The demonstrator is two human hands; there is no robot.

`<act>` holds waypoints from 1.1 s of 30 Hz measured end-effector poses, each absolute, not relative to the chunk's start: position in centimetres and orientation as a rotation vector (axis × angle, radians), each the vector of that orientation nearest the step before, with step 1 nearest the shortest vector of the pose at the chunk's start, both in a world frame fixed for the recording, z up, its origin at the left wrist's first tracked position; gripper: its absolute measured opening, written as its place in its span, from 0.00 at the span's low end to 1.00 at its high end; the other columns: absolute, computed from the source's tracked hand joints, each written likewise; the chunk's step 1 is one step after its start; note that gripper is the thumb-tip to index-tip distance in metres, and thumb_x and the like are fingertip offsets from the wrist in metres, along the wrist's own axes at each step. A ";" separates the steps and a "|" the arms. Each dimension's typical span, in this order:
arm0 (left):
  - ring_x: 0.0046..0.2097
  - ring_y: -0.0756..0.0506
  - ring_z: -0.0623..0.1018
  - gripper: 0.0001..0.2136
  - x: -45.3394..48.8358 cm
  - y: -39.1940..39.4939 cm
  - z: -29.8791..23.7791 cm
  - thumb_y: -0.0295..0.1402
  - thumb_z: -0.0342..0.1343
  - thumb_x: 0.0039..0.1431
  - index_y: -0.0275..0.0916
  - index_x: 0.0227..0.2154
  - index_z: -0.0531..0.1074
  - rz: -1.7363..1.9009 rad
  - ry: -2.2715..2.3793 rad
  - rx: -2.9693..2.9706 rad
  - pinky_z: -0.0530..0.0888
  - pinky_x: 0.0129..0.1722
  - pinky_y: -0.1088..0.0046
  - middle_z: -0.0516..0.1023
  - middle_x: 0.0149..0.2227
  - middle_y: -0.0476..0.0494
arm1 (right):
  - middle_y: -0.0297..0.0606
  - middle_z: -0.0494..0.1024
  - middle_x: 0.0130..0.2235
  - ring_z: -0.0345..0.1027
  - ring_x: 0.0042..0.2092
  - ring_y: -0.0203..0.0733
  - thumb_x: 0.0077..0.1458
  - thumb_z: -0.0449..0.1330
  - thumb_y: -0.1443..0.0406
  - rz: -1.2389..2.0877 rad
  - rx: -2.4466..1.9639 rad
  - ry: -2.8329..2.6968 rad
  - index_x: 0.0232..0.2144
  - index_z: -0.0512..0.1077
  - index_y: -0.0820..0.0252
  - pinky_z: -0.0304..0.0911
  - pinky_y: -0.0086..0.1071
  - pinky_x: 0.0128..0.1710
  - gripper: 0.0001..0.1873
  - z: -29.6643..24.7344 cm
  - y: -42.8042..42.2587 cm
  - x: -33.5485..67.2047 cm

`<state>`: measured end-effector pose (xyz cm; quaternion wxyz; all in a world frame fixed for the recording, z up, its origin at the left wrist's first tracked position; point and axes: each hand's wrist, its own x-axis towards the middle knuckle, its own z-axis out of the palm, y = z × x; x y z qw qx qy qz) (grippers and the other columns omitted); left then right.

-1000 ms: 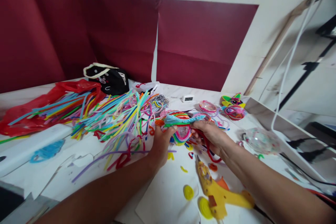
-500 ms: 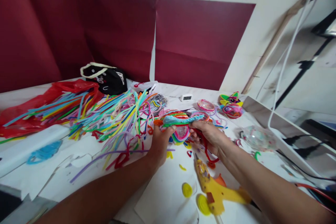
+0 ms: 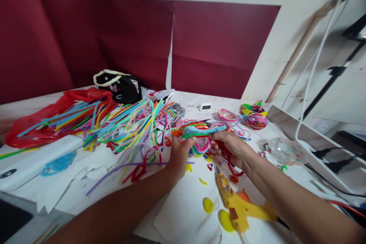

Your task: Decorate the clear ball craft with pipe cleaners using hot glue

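My left hand [image 3: 180, 156] is closed on the near left side of a pipe-cleaner craft [image 3: 197, 131], its thumb along the edge. The craft has orange, green and light blue rows, with a pink loop on its underside. My right hand [image 3: 233, 145] pinches its right end, and a red pipe cleaner [image 3: 228, 162] hangs from these fingers in a curve. The right fingertips are partly hidden. Below lies a yellow glue gun [image 3: 238, 207], beside flat yellow coils [image 3: 208, 205] of pipe cleaner.
Left are loose pipe cleaners [image 3: 128, 126] and a red plastic bag [image 3: 20, 131]. A black pouch [image 3: 126, 89] and small digital clock [image 3: 204, 106] stand behind. Right are pink-rimmed clear domes [image 3: 227, 114], a clear ball [image 3: 286, 150] and a raised ledge [image 3: 288, 124] with cables.
The whole view has shifted slightly, so things appear a little farther right. Both hands keep their hold on the craft, with little visible change in their pose.
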<state>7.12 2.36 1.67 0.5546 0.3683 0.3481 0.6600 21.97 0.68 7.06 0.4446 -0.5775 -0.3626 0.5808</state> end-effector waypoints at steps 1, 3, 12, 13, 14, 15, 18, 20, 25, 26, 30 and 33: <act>0.46 0.42 0.80 0.16 7.1 2.4 1.6 0.33 0.66 0.42 0.43 0.33 0.66 1.561 0.816 0.876 0.75 0.50 0.63 0.78 0.34 0.50 | 0.30 0.64 0.16 0.52 0.17 0.27 0.51 0.59 0.68 1.446 -1.428 -0.905 0.16 0.67 0.61 0.47 0.22 0.16 0.13 7.2 0.6 21.9; 0.48 0.40 0.80 0.16 7.1 2.4 1.6 0.33 0.66 0.43 0.42 0.33 0.66 1.564 0.795 0.894 0.75 0.51 0.62 0.78 0.33 0.50 | 0.31 0.65 0.16 0.52 0.17 0.28 0.50 0.60 0.68 1.450 -1.421 -0.912 0.16 0.67 0.61 0.47 0.22 0.16 0.13 7.4 0.6 21.9; 0.47 0.40 0.80 0.17 7.0 1.9 2.1 0.33 0.65 0.44 0.41 0.39 0.69 1.597 0.734 0.935 0.74 0.51 0.63 0.80 0.36 0.48 | 0.31 0.64 0.16 0.53 0.18 0.28 0.51 0.58 0.68 1.447 -1.398 -0.893 0.16 0.66 0.62 0.49 0.22 0.17 0.13 7.6 0.3 21.7; 0.47 0.41 0.80 0.18 7.0 1.9 2.0 0.34 0.66 0.44 0.41 0.40 0.69 1.592 0.727 0.927 0.74 0.51 0.62 0.81 0.38 0.47 | 0.31 0.64 0.16 0.53 0.18 0.28 0.51 0.58 0.68 1.448 -1.387 -0.893 0.16 0.67 0.62 0.49 0.22 0.17 0.13 7.5 0.3 21.8; 0.47 0.41 0.80 0.19 7.0 1.9 2.0 0.34 0.66 0.44 0.41 0.41 0.69 1.586 0.724 0.917 0.74 0.51 0.62 0.81 0.40 0.46 | 0.31 0.64 0.17 0.53 0.18 0.28 0.51 0.59 0.68 1.447 -1.377 -0.893 0.17 0.66 0.61 0.49 0.22 0.17 0.12 7.4 0.3 21.8; 0.47 0.41 0.80 0.20 7.0 1.9 2.0 0.34 0.66 0.44 0.41 0.41 0.69 1.582 0.725 0.910 0.74 0.51 0.62 0.82 0.42 0.45 | 0.31 0.65 0.17 0.53 0.18 0.28 0.50 0.59 0.68 1.448 -1.368 -0.893 0.17 0.66 0.61 0.49 0.23 0.17 0.12 7.3 0.3 21.8; 0.47 0.41 0.80 0.19 7.0 1.8 2.1 0.34 0.65 0.45 0.40 0.41 0.69 1.575 0.725 0.912 0.74 0.50 0.64 0.82 0.44 0.43 | 0.31 0.64 0.17 0.53 0.18 0.28 0.49 0.60 0.68 1.454 -1.346 -0.898 0.17 0.66 0.61 0.49 0.23 0.17 0.12 7.1 0.3 21.9; 0.47 0.41 0.80 0.19 6.9 1.6 2.3 0.34 0.65 0.45 0.41 0.42 0.69 1.573 0.724 0.924 0.74 0.48 0.65 0.82 0.45 0.43 | 0.30 0.65 0.17 0.53 0.18 0.29 0.49 0.61 0.67 1.468 -1.329 -0.909 0.17 0.66 0.61 0.50 0.23 0.18 0.11 6.9 0.3 22.0; 0.48 0.41 0.80 0.21 6.8 1.5 2.5 0.32 0.64 0.47 0.41 0.46 0.70 1.587 0.710 0.982 0.73 0.50 0.66 0.82 0.45 0.43 | 0.30 0.66 0.18 0.54 0.19 0.29 0.48 0.63 0.65 1.493 -1.290 -0.923 0.18 0.67 0.61 0.51 0.24 0.18 0.11 6.3 0.5 22.5; 0.48 0.41 0.80 0.21 6.8 1.5 2.5 0.33 0.64 0.47 0.41 0.46 0.70 1.589 0.716 0.990 0.73 0.50 0.65 0.82 0.46 0.43 | 0.30 0.66 0.18 0.54 0.19 0.29 0.48 0.63 0.65 1.500 -1.287 -0.922 0.18 0.67 0.61 0.51 0.24 0.18 0.11 6.2 0.6 22.6; 0.49 0.40 0.80 0.20 6.8 1.6 2.5 0.33 0.64 0.45 0.41 0.44 0.70 1.589 0.740 0.989 0.73 0.49 0.65 0.82 0.43 0.44 | 0.31 0.66 0.19 0.54 0.19 0.29 0.48 0.63 0.65 1.521 -1.284 -0.907 0.19 0.67 0.60 0.51 0.24 0.18 0.11 5.6 0.8 22.9; 0.49 0.40 0.80 0.19 6.9 1.5 2.5 0.33 0.64 0.44 0.42 0.42 0.70 1.594 0.754 0.987 0.73 0.49 0.64 0.82 0.40 0.45 | 0.31 0.66 0.18 0.54 0.19 0.29 0.47 0.64 0.66 1.535 -1.280 -0.906 0.19 0.68 0.60 0.51 0.24 0.18 0.10 5.4 1.0 23.0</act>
